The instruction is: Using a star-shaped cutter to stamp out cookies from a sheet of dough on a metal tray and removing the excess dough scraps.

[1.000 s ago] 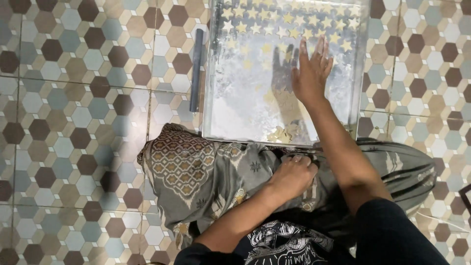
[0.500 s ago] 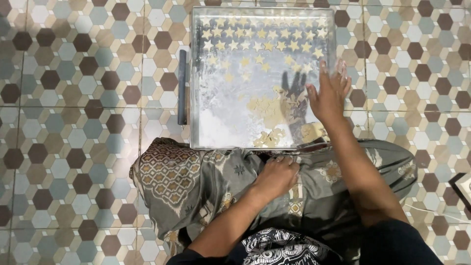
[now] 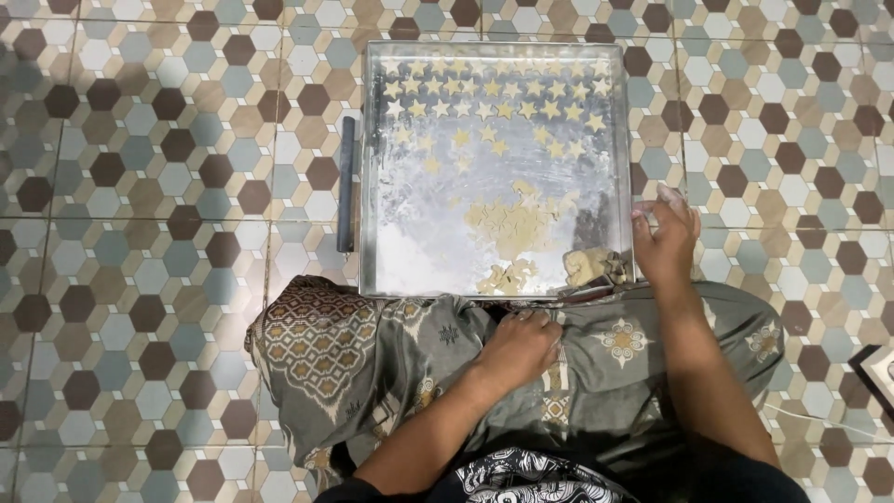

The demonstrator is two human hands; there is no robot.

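Observation:
A square metal baking tray [image 3: 410, 251] lies on the tiled floor before my knees. Rows of small star-shaped dough pieces [image 3: 494, 98] fill its far part, and rolled dough with cut-outs [image 3: 517, 224] plus a dough lump [image 3: 587, 265] sit near its front edge. My right hand [image 3: 666, 237] rests at the tray's right rim, fingers curled, pinching something small that I cannot make out. My left hand [image 3: 521, 345] lies loosely closed on the grey patterned cloth [image 3: 372, 354] over my lap, just below the tray.
A dark rod-like tool [image 3: 346, 182] lies along the tray's left side. Hexagon-patterned floor tiles [image 3: 140, 233] surround everything. A framed object's corner [image 3: 880, 368] and a thin white cord show at the right edge.
My right hand has pulled off the tray's surface and moved to its right rim. The view has shifted so the tray sits lower and fully in sight. My left hand stays on my lap.

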